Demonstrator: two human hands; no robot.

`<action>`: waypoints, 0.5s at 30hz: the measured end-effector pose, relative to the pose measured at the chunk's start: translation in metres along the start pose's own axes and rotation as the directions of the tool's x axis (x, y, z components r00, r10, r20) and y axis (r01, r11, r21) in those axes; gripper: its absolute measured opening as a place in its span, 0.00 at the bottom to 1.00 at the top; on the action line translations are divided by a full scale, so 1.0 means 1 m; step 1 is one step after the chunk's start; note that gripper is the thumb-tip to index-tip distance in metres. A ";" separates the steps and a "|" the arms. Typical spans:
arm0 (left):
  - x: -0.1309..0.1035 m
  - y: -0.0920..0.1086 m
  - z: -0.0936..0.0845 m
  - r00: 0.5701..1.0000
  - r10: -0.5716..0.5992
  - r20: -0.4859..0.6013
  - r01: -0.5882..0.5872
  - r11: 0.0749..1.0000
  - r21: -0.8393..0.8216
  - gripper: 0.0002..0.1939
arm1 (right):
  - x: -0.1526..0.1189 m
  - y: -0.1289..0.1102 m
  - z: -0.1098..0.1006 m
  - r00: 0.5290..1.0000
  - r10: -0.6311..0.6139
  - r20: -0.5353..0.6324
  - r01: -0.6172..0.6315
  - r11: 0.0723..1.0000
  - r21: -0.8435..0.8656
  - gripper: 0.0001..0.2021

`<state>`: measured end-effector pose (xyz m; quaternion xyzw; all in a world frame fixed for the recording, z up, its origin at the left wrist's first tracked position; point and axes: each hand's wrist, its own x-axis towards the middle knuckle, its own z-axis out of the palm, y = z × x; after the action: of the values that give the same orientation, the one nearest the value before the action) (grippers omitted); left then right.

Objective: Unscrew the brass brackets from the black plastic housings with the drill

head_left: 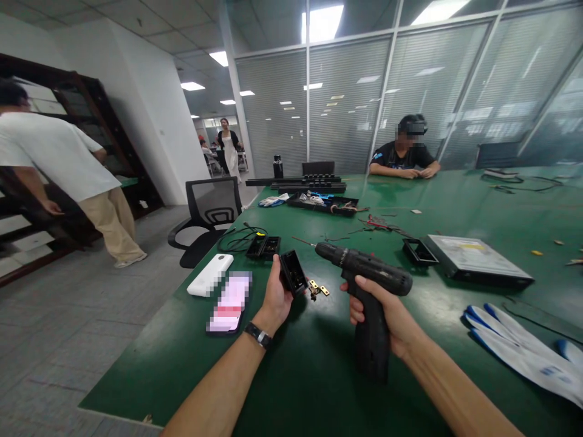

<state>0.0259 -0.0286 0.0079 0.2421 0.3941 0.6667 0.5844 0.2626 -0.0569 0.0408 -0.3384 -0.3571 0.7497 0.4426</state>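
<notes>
My left hand [277, 295] is closed round a small black open box [294, 273], tilted so that its hollow inside shows. In my right hand [376, 303] is a black cordless drill [371, 273], gripped by its handle, with its long thin bit pointing left above the table. Small brass pieces [319, 289] lie on the green table [319, 364] just right of the black box. The drill's bit and the box are apart.
A phone [230, 303] and white power bank [210, 274] lie left. Behind are black cases [263, 247] and a parts tray [323, 203]. To the right are a metal-topped unit [478, 261], a black frame [419, 252] and gloves [523, 352]. A person [403, 152] sits across.
</notes>
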 end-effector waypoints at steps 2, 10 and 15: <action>0.005 0.000 0.000 1.000 -0.014 0.011 0.014 1.000 0.017 0.36 | 0.000 0.001 0.002 1.000 -0.001 -0.013 0.001 1.000 -0.008 0.21; 0.005 -0.005 -0.001 0.997 0.035 0.075 -0.034 0.999 -0.020 0.39 | -0.002 -0.001 0.001 0.999 -0.028 -0.036 0.028 0.999 -0.017 0.20; 0.004 0.001 0.000 0.997 -0.014 0.082 0.019 0.998 -0.056 0.42 | -0.006 0.001 0.005 0.995 -0.089 -0.038 0.087 0.995 -0.049 0.18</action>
<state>0.0239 -0.0246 0.0083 0.2488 0.3529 0.6624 0.6121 0.2602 -0.0641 0.0435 -0.3477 -0.3800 0.7141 0.4741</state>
